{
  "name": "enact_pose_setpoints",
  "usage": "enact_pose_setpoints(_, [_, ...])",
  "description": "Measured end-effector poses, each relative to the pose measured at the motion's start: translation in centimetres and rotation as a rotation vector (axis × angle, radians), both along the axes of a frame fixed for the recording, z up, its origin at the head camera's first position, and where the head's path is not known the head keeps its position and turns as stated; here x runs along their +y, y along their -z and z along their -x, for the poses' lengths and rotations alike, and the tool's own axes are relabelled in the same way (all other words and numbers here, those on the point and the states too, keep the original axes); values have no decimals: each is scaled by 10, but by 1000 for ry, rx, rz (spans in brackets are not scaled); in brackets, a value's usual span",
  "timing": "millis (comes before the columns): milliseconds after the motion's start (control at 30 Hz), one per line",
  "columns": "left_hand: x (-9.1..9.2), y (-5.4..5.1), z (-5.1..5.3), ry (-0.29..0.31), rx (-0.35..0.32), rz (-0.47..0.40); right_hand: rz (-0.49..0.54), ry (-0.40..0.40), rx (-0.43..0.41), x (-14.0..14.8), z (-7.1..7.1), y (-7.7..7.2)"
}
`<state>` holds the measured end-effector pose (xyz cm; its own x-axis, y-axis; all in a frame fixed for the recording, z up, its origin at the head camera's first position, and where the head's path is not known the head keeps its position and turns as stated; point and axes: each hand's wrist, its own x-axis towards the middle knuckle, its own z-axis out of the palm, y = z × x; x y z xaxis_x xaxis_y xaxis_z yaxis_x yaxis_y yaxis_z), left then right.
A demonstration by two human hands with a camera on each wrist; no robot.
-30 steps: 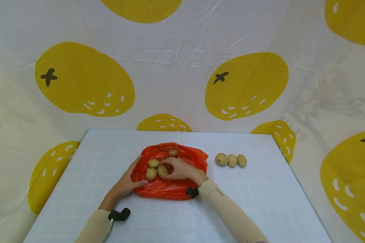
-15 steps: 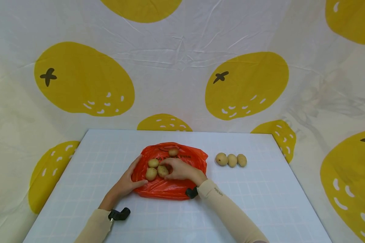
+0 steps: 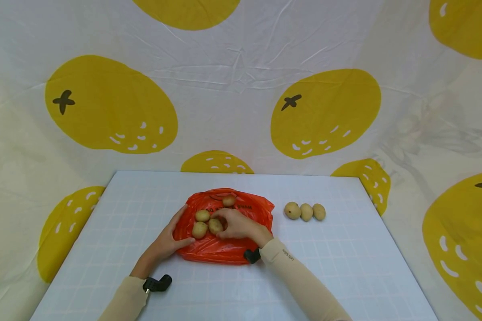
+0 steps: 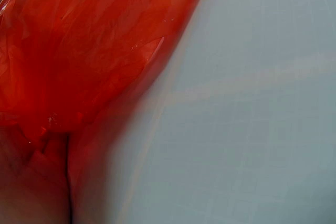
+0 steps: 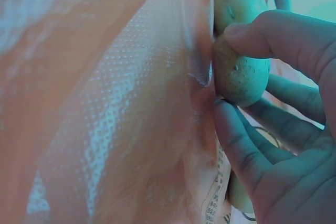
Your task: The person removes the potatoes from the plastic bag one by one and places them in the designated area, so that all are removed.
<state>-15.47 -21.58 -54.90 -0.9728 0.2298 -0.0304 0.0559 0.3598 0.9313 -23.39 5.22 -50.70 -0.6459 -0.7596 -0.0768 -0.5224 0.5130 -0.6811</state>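
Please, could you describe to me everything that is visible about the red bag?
The red bag looks like thin, shiny, slightly see-through plastic, wrinkled, with dark lettering near its far side. It lies spread low on the white table, its outline roughly rectangular with uneven edges. Four potatoes show within that outline. The left hand touches its left edge; the right hand is over it, pinching a potato. I cannot make out any handles.
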Motion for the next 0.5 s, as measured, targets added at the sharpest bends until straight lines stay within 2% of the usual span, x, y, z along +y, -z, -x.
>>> enact_pose_setpoints(500, [0, 1, 1, -9, -4, 6, 48, 52, 21, 7, -6, -14])
